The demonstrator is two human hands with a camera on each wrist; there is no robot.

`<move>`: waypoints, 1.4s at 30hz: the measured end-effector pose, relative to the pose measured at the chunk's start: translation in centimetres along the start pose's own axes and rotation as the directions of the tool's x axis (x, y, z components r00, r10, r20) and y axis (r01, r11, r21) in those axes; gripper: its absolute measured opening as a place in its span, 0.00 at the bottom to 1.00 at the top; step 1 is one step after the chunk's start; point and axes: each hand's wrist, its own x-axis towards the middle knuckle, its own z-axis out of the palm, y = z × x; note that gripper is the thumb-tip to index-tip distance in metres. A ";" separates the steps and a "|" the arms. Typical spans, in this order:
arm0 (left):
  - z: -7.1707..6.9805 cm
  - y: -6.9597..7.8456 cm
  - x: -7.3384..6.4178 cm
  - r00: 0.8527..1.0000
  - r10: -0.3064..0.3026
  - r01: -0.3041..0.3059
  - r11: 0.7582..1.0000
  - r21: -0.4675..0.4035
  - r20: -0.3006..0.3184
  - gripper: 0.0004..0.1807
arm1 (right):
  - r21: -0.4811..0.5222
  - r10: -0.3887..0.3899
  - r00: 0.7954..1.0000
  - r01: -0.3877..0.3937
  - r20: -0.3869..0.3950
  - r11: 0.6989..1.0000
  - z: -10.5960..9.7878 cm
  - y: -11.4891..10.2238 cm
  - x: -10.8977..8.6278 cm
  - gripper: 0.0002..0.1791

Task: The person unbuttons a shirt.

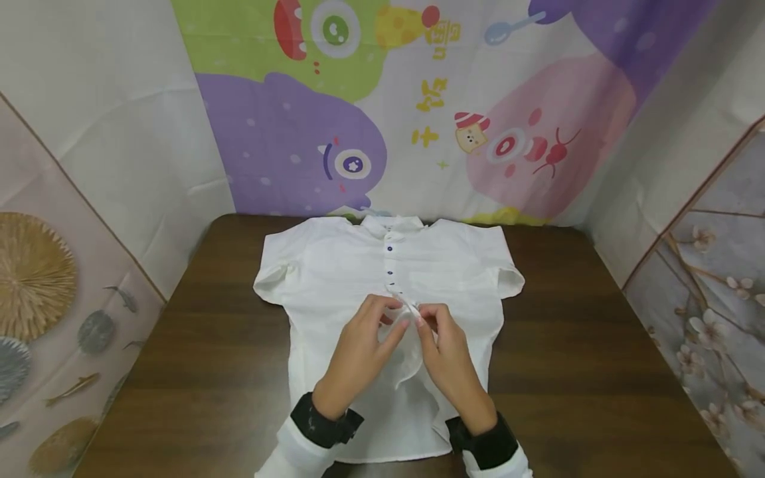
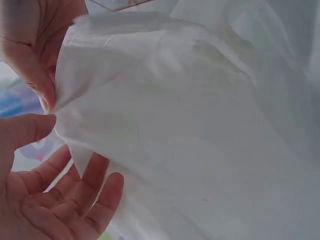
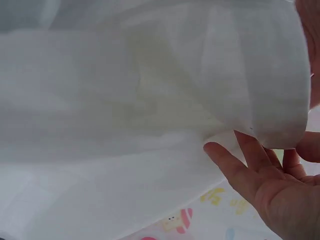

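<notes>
Across a dark wooden table [image 1: 556, 372], a white shirt [image 1: 340, 279] is spread lengthwise near to far, collar [image 1: 391, 228] far; its lifted front cloth [image 1: 409, 358] is pinched between left hand [image 1: 361, 345] and right hand [image 1: 447, 352], equally near.

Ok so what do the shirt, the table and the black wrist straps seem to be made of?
Shirt: thin, matte woven cloth, perhaps cotton, by its soft folds and slight sheerness.
Table: brown, faintly glossy wood or wood-look laminate, by its grain and pale sheen.
Wrist straps: mostly matte, possibly fabric; detail too dark.
</notes>
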 end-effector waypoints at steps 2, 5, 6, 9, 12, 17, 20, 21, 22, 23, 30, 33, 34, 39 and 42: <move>0.1 0.2 0.3 1.000 0.001 -0.001 1.000 0.002 0.007 0.15 | -0.013 -0.018 1.000 0.018 0.007 1.000 -0.1 -0.1 0.0 0.07; 0.3 0.3 0.4 1.000 -0.010 0.011 1.000 -0.023 0.022 0.14 | -0.047 -0.043 0.999 0.044 0.020 0.998 -0.2 -0.1 -0.1 0.07; 0.4 0.3 0.4 1.000 -0.014 0.015 0.999 -0.039 0.026 0.14 | -0.063 -0.052 0.998 0.054 0.022 0.997 -0.2 -0.1 -0.1 0.07; 0.6 0.1 0.4 1.000 -0.021 0.023 0.993 -0.112 0.021 0.11 | -0.117 -0.079 0.997 0.080 0.015 0.990 -0.2 0.0 -0.2 0.06; 0.6 0.0 0.5 1.000 -0.024 0.024 0.984 -0.174 0.002 0.10 | -0.166 -0.106 0.994 0.107 0.017 0.980 -0.2 0.0 -0.2 0.05; 0.5 -0.1 0.6 0.998 -0.053 0.048 0.973 -0.226 -0.018 0.08 | -0.200 -0.114 0.993 0.116 0.020 0.973 -0.3 -0.4 -0.4 0.07; 0.4 0.0 0.5 0.996 -0.083 0.077 0.969 -0.236 -0.016 0.08 | -0.207 -0.102 0.995 0.104 0.023 0.973 -0.4 -0.7 -0.4 0.12; 0.4 0.1 0.5 0.996 -0.085 0.079 0.969 -0.233 -0.018 0.08 | -0.215 -0.099 0.995 0.102 0.025 0.971 -0.4 -0.8 -0.4 0.14; 0.3 0.1 0.5 0.996 -0.087 0.080 0.970 -0.230 -0.020 0.08 | -0.225 -0.103 0.994 0.106 0.025 0.969 -0.4 -0.9 -0.4 0.16; 0.3 0.1 0.5 0.996 -0.082 0.074 0.972 -0.224 -0.027 0.08 | -0.237 -0.114 0.993 0.116 0.023 0.964 -0.4 -0.9 -0.4 0.17; 0.4 0.0 0.1 0.995 -0.018 0.002 0.987 -0.163 -0.096 0.08 | -0.329 -0.277 0.960 0.250 -0.039 0.911 -0.5 -0.6 -0.2 0.14; 0.4 0.1 0.0 0.994 0.000 -0.016 0.990 -0.143 -0.109 0.08 | -0.369 -0.319 0.946 0.276 -0.060 0.888 -0.5 -0.6 -0.2 0.13; 0.4 0.1 -0.1 0.994 0.003 -0.019 0.991 -0.136 -0.110 0.08 | -0.379 -0.323 0.944 0.277 -0.064 0.883 -0.5 -0.6 -0.2 0.12; 0.5 0.3 -0.3 0.995 0.003 -0.015 0.993 -0.116 -0.101 0.06 | -0.385 -0.321 0.945 0.271 -0.071 0.882 -0.6 -0.8 -0.2 0.06; 0.5 0.3 -0.5 0.996 0.006 -0.017 0.993 -0.115 -0.094 0.05 | -0.366 -0.309 0.949 0.265 -0.067 0.892 -0.7 -0.7 -0.1 0.04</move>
